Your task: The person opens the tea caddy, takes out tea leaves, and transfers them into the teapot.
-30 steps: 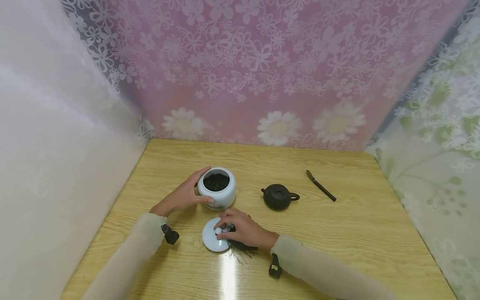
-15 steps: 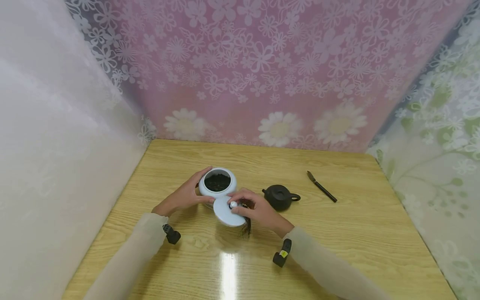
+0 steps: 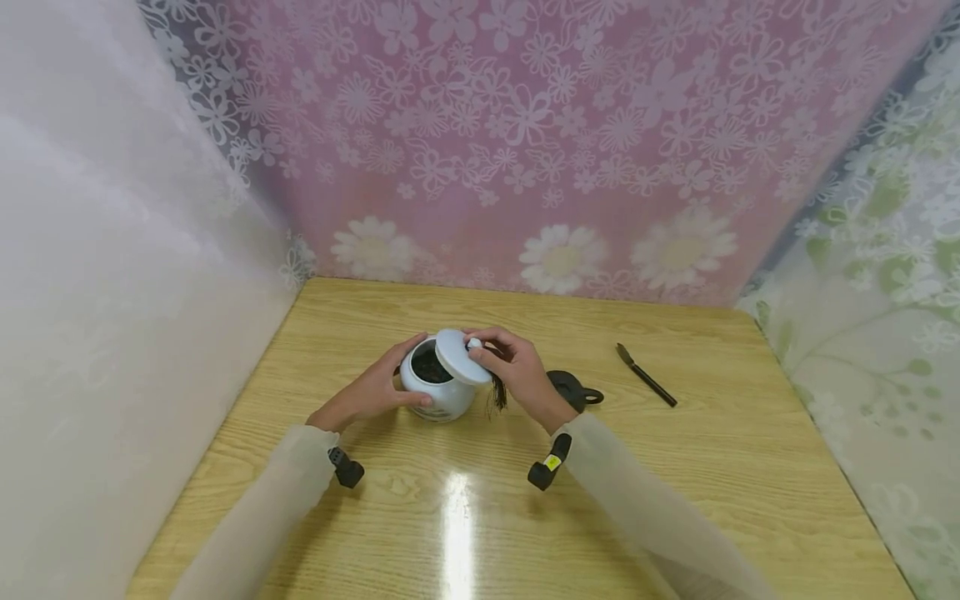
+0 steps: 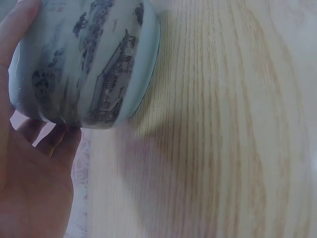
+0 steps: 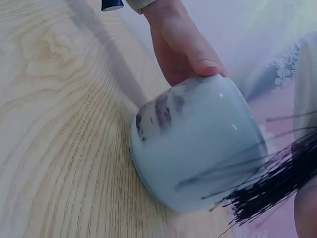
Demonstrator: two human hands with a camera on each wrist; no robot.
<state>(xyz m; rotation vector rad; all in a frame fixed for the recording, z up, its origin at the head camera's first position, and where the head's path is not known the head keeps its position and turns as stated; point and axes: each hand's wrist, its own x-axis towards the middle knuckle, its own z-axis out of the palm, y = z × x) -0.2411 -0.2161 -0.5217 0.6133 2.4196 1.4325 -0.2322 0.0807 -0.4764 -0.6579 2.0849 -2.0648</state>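
A rounded pale porcelain jar [image 3: 446,407] stands on the wooden table, holding dark tea leaves [image 3: 427,367]. My left hand [image 3: 366,390] grips its left side, thumb in front and fingers round the back. Painted houses and trees show on the jar [image 4: 94,64] in the left wrist view. My right hand [image 3: 525,375] pinches the knob of the matching lid [image 3: 454,360]. The lid is tilted and overlaps the right part of the jar's mouth, leaving the left part uncovered. From the knob hangs a dark tassel [image 3: 498,395], whose strands [image 5: 267,186] cross in front of the jar in the right wrist view.
Just behind my right hand sits a small dark teapot [image 3: 566,387], partly hidden, its handle pointing right. Farther right lies a slim dark tool [image 3: 651,382] with a narrow pointed end. Patterned cloth walls [image 3: 555,150] border the table [image 3: 360,533].
My right hand has lifted the lid off the table by its knob and carried it up and away from me to the jar's mouth. The left hand has stayed on the jar.
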